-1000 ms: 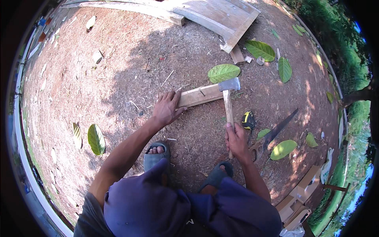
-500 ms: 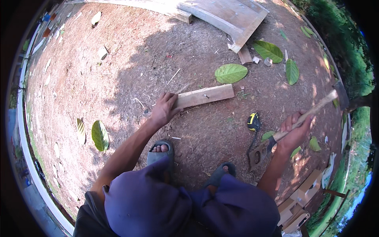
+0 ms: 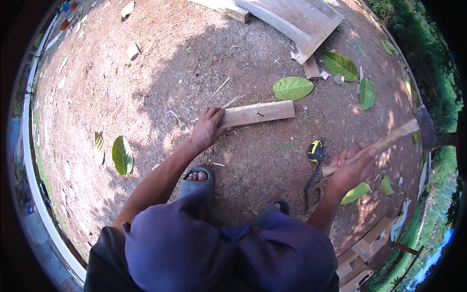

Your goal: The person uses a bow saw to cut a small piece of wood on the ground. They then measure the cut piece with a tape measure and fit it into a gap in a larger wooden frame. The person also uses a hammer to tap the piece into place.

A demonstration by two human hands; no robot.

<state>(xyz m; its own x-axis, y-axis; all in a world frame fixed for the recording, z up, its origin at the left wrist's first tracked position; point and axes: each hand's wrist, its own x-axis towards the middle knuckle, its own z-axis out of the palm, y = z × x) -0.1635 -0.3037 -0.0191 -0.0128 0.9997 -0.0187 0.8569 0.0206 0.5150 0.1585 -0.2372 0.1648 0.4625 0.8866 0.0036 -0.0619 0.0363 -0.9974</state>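
My left hand [image 3: 207, 129] grips the left end of a short wooden block [image 3: 277, 112] lying on the ground, its fingers over the far edge and its thumb along the near side. From the block's upper face a nail [image 3: 259, 113] sticks up at a slant. Off to the right, my right hand [image 3: 352, 165] is closed around the wooden handle of a hammer [image 3: 391, 138]. Its dark metal head is at the far right, well apart from the nail. Beside my right wrist lies a brown saw handle [image 3: 314, 197], partly hidden by my forearm.
A yellow and black tape measure [image 3: 315, 151] lies between the block and my right hand. Larger joined boards [image 3: 304, 24] rest at the back. Green leaves [image 3: 293, 88] and wood scraps [image 3: 324, 75] dot the dirt ground. Cardboard boxes [image 3: 372, 238] stand at lower right.
The hammer and my right hand have shifted slightly, with the hammer head lower in the picture. My left hand stays on the block. The whole view has moved a little.
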